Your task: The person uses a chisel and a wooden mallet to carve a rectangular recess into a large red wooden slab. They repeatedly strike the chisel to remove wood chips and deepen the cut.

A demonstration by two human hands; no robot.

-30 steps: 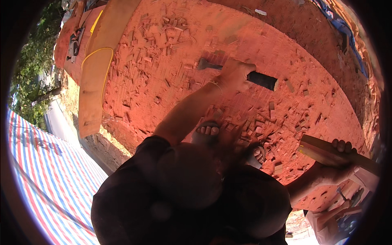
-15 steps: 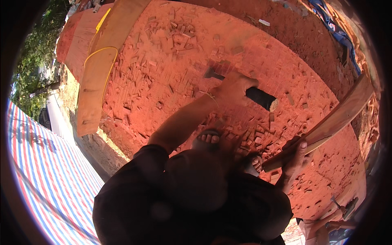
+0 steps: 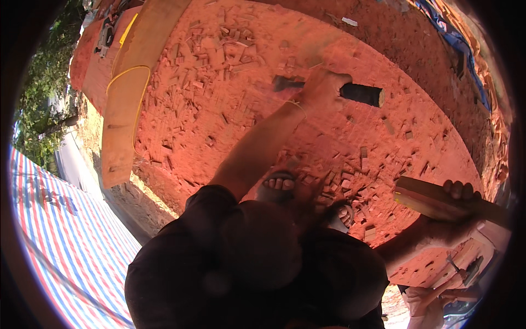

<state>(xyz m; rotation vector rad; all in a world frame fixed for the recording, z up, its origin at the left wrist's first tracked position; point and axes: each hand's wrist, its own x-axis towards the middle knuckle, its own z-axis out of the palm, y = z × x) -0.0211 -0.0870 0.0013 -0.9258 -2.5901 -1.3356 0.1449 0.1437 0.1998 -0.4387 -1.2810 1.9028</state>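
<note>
My left hand (image 3: pixel 329 90) is closed round a hand tool with a thick black-wrapped grip (image 3: pixel 360 94), held above the red ground. Its dark head shows on the other side of the hand; blur hides whether it is a hammer or a hatchet. Over to the right, my right hand (image 3: pixel 460 205) grips a long wooden board (image 3: pixel 424 194), fingers over its upper edge and palm beneath. One end of the board points in toward my feet, and the other runs off toward the right rim. The two things are well apart.
Wood chips (image 3: pixel 235 41) litter the reddish ground (image 3: pixel 329 142). My sandalled feet (image 3: pixel 279 183) stand among them. A brown board with a yellow cord (image 3: pixel 120 126) lies left, a striped sheet (image 3: pixel 60 219) lower left. Another person's arms (image 3: pixel 430 301) show at lower right, near a tool.
The board in my right hand has swung round and shifted outward to the right. My left hand has moved slightly farther away and right, with the tool now lying more level.
</note>
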